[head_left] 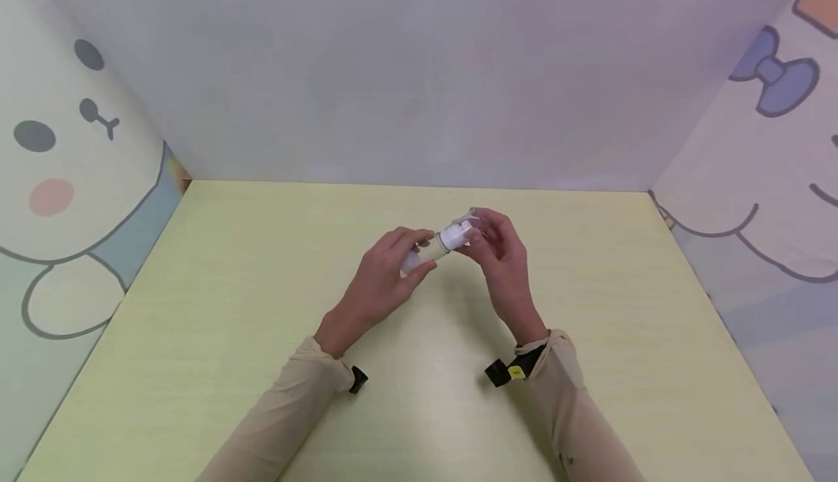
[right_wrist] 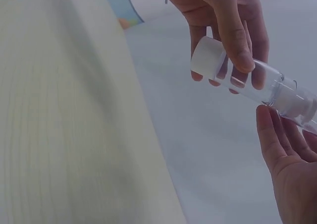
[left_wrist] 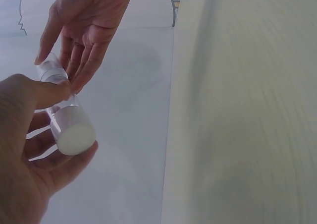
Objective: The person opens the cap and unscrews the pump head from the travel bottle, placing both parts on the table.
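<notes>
A clear cylindrical bottle (head_left: pixel 430 251) with a white base and a white top section is held tilted above the table. My left hand (head_left: pixel 380 275) grips its body, with the thumb on one side and the fingers on the other. In the right wrist view the white base (right_wrist: pixel 207 57) pokes out past the left fingers. My right hand (head_left: pixel 509 267) is at the other end, its thumb and fingers around the clear cap (left_wrist: pixel 49 65) over the white top. The right thumb is mostly out of sight in the right wrist view.
Beneath both hands lies a pale yellow wood-grain table (head_left: pixel 262 249). A plain grey-white wall (head_left: pixel 419 75) rises behind its back edge. Cartoon-printed panels (head_left: pixel 59 177) stand along the left and right sides.
</notes>
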`<state>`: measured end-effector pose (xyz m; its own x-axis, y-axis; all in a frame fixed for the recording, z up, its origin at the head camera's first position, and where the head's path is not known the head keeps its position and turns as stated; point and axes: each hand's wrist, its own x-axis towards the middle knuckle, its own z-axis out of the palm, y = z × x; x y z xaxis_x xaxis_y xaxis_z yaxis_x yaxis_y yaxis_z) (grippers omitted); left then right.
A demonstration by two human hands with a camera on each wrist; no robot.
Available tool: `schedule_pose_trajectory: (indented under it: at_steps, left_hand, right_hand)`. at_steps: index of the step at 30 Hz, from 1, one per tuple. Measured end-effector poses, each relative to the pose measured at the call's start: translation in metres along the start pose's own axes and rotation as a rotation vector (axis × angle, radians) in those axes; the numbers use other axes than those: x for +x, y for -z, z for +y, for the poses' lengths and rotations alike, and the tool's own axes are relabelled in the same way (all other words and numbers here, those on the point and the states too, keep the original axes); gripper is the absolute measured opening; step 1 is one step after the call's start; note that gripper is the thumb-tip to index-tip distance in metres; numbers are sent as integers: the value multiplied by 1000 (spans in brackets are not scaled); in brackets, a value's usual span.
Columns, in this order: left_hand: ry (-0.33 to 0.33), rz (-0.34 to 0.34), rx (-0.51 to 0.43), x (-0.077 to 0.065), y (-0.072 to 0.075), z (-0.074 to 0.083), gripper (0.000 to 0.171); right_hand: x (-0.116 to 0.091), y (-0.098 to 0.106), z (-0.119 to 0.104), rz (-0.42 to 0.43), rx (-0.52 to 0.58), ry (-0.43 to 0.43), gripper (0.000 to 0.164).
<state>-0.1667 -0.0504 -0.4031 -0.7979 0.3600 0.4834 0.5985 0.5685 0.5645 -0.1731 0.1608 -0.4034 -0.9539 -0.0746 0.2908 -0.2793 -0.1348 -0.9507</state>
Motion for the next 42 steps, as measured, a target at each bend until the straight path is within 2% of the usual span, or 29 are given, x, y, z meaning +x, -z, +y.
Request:
schedule_pose_trajectory:
  at_steps: [15, 22, 28, 37, 42]
  left_hand:
    - [76, 2, 1, -14, 0, -3, 45]
    - [78, -3, -3, -18, 0, -6, 45]
    - [84, -1, -14, -21, 3, -8, 45]
    - [73, 6, -17, -24, 5, -13, 43]
    - [52, 18, -18, -23, 7, -13, 44]
  right_hand:
    - [3, 6, -7, -6, 48, 62, 42]
    - [7, 10, -5, 4, 44, 88, 41]
    - [8, 12, -2, 10, -27, 96, 44]
    - [8, 16, 8, 34, -182, 47, 48]
    - [7, 21, 18, 51, -319, 11, 46]
